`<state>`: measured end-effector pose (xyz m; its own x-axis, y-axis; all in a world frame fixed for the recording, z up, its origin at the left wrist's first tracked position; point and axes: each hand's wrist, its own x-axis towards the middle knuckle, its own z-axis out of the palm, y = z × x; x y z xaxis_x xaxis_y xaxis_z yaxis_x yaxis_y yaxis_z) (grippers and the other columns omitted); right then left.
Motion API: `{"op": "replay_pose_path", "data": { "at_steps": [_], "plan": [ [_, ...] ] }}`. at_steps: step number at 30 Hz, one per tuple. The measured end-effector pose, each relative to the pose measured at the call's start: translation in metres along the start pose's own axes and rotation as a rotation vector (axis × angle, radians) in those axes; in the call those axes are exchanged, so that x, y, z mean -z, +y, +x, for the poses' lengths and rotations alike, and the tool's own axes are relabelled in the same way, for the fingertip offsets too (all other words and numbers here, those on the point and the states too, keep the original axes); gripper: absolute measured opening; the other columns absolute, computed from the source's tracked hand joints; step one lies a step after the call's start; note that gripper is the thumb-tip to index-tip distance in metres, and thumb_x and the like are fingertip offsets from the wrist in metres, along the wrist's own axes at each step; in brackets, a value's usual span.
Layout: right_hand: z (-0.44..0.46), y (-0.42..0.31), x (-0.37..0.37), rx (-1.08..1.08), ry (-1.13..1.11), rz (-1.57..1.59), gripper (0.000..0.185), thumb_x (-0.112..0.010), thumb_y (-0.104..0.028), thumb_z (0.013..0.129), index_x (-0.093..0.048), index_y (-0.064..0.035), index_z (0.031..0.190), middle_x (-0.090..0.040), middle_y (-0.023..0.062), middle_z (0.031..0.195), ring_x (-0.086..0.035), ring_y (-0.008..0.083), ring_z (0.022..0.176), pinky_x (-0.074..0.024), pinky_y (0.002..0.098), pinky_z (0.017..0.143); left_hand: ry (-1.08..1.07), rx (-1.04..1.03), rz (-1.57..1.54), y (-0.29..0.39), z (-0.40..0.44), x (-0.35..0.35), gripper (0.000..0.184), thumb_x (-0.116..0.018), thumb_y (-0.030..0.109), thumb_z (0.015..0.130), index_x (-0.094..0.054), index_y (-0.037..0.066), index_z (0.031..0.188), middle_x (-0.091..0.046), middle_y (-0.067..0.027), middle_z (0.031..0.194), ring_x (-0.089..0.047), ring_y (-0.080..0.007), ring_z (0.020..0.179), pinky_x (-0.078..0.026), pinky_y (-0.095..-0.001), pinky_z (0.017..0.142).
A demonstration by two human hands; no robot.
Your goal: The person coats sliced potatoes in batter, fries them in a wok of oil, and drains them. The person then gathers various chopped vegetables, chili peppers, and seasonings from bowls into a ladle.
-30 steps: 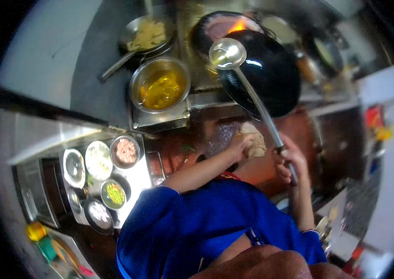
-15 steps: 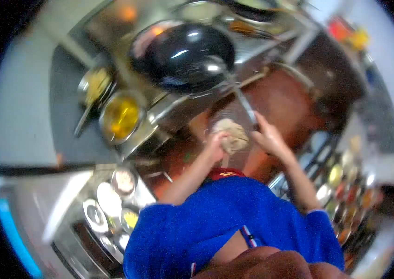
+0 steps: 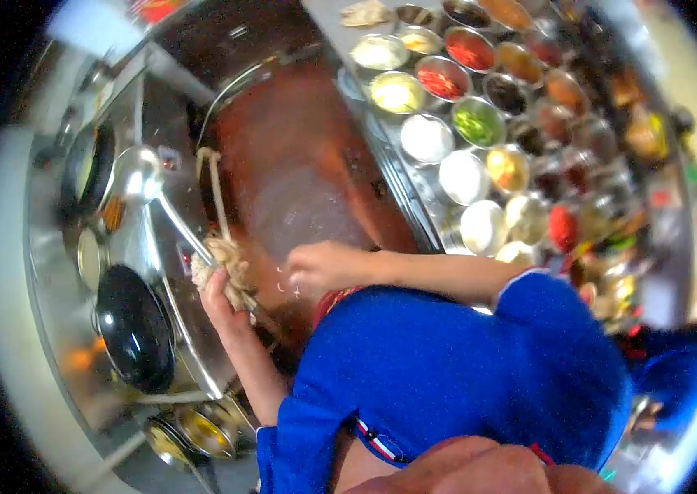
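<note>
My left hand (image 3: 229, 305) is closed around a crumpled beige cloth (image 3: 231, 262) and the handle end of a metal ladle (image 3: 179, 222). The ladle's round bowl points away to the upper left, over the stove edge. In front of my body, my right hand (image 3: 324, 267) has its fingers curled together. A few thin white shreds (image 3: 297, 291) show just beside its fingertips; whether any are in its grip I cannot make out. A black wok (image 3: 134, 329) sits on the stove at the left, apart from both hands.
Several bowls of ingredients fill the counter at the upper right, among them red strips (image 3: 443, 77) and chopped greens (image 3: 478, 122). A metal pot of yellow oil (image 3: 207, 432) stands at the lower left. Another person's blue sleeve (image 3: 678, 375) shows at the right. Below lies reddish floor (image 3: 299, 148).
My view and body have turned right, from the wok to the ingredient counter. The ladle has passed from my right hand to my left, beside the cloth. My right hand has drawn in.
</note>
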<state>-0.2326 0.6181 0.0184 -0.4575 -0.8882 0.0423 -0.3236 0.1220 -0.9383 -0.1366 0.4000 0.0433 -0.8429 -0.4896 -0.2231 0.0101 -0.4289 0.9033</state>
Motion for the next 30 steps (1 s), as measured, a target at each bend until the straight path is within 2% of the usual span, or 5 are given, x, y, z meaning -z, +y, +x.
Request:
{"op": "replay_pose_path", "data": {
  "at_steps": [11,14,24,27,30],
  "plan": [
    [-0.313,0.118,0.188,-1.093,1.314,-0.201,0.021,-0.061,-0.018,0.083,-0.061,-0.0022,0.097,-0.066,0.0123,0.080,-0.064,0.0234,0.066,-0.0514,0.0343,0.064,-0.600,0.507,0.150,-0.047,0.054,-0.148,0.061,-0.061,0.006,0.068,-0.044,0.003,0.126,-0.056,-0.0084,0.089,-0.061,-0.0198,0.070,-0.057,-0.0348,0.060],
    [-0.324,0.120,0.206,-1.069,1.248,-0.189,0.021,-0.059,-0.015,0.083,-0.063,-0.0015,0.098,-0.066,0.0103,0.075,-0.064,0.0165,0.065,-0.0507,0.0303,0.062,-0.611,0.611,0.219,-0.044,0.076,-0.189,0.062,-0.068,0.008,0.067,-0.046,0.003,0.124,-0.057,-0.0078,0.087,-0.061,-0.0194,0.071,-0.056,-0.0329,0.060],
    [-0.379,0.242,0.155,-1.471,0.872,-0.195,0.051,-0.062,-0.043,0.080,-0.060,-0.0035,0.113,-0.066,0.0236,0.097,-0.062,0.0401,0.093,-0.0503,0.0435,0.084,-0.955,0.818,0.420,-0.063,0.169,-0.253,0.066,-0.076,0.015,0.065,-0.047,0.002,0.122,-0.058,-0.0068,0.088,-0.059,-0.0156,0.073,-0.053,-0.0313,0.068],
    [-0.374,0.272,0.153,-1.355,0.159,-0.770,0.042,-0.056,-0.028,0.084,-0.056,-0.0106,0.122,-0.062,0.0241,0.101,-0.053,0.0479,0.102,-0.0445,0.0486,0.089,-1.016,0.915,0.458,-0.090,0.196,-0.252,0.065,-0.074,0.009,0.064,-0.048,0.001,0.124,-0.060,-0.0075,0.094,-0.061,-0.0167,0.079,-0.053,-0.0319,0.073],
    [-0.348,0.265,0.151,-1.249,1.106,-0.513,0.023,-0.053,-0.009,0.081,-0.061,-0.0092,0.103,-0.063,0.0247,0.097,-0.059,0.0424,0.095,-0.0466,0.0495,0.082,-1.040,1.038,0.552,-0.089,0.199,-0.282,0.062,-0.069,-0.001,0.065,-0.052,0.000,0.125,-0.063,-0.0092,0.104,-0.063,-0.0182,0.090,-0.052,-0.0318,0.081]
  ]
}}
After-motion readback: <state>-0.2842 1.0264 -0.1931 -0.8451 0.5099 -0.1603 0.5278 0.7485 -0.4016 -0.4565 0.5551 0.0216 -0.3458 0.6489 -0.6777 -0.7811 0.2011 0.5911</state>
